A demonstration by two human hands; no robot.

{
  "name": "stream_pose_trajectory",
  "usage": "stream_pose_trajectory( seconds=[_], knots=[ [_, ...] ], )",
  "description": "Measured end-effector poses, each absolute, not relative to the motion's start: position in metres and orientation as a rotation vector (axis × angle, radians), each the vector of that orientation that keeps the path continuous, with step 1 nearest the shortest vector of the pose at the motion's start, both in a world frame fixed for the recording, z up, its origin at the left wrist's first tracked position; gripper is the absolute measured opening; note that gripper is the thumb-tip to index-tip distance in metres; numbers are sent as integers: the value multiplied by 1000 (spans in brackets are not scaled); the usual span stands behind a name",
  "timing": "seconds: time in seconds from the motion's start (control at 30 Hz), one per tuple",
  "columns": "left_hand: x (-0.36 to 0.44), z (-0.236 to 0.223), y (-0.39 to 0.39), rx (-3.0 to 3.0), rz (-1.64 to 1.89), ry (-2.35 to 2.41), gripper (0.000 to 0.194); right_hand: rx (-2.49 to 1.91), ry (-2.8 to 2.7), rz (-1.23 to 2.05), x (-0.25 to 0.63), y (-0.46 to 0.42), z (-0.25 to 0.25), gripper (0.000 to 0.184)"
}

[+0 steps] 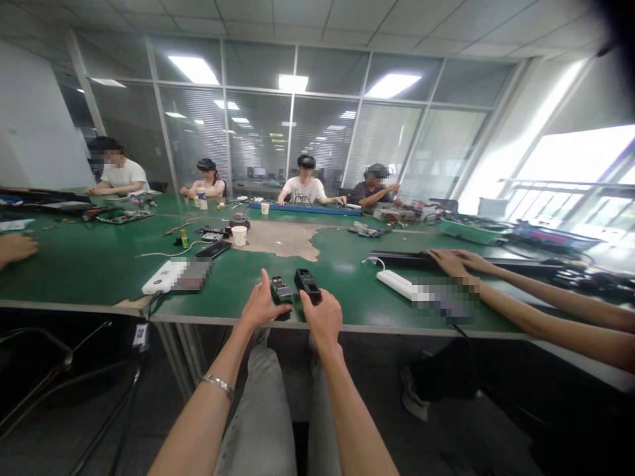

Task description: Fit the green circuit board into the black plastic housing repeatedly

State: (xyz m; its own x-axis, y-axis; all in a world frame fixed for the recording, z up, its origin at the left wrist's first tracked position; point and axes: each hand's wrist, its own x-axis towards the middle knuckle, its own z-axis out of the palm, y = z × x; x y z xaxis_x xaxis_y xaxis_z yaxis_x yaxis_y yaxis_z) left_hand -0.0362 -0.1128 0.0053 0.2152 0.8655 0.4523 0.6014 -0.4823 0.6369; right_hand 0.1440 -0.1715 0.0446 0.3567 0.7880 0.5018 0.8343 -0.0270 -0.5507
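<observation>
On the green worktop (pixel 94 264), a black box (pixel 307 285) sits with a circuit module (pixel 280 291) just left of it. The right hand (pixel 323 318), curled, lies on the box; whether its grip has hold, I cannot tell. The open left hand (pixel 264 305) holds nothing, beside the module. Two white power banks (pixel 163 277) (pixel 394 284) flank the box, well apart.

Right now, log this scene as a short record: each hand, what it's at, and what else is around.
Left hand: open, beside a small black electronic module
Right hand: fingers against a black box-shaped device
Surface: green table
Nearby: white power strip, white paper cup
Others: co-worker's two hands at right; four people seated further along the table
</observation>
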Motion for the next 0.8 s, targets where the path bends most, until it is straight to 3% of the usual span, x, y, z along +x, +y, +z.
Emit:
stream_pose_trajectory(
  seconds=[0.2, 0.4, 0.67, 0.8],
  knots=[
    [-36, 5, -111, 2172, 1076, 1442, 131, -1901, -1432, -59, 149, -178, 32, 42],
    [-40, 0, -106, 2169, 1063, 1348, 131, -1918, -1469, -95, 153, -184, 30, 70],
    [-40, 1, -108, 2173, 1066, 1331, 131, -1863, -1451, -26, 151, -177, 35, 42],
    [-41, 0, -108, 2193, 1091, 1311, 130, -1747, -1458, -36, 140, -174, 47, 42]
  ],
)
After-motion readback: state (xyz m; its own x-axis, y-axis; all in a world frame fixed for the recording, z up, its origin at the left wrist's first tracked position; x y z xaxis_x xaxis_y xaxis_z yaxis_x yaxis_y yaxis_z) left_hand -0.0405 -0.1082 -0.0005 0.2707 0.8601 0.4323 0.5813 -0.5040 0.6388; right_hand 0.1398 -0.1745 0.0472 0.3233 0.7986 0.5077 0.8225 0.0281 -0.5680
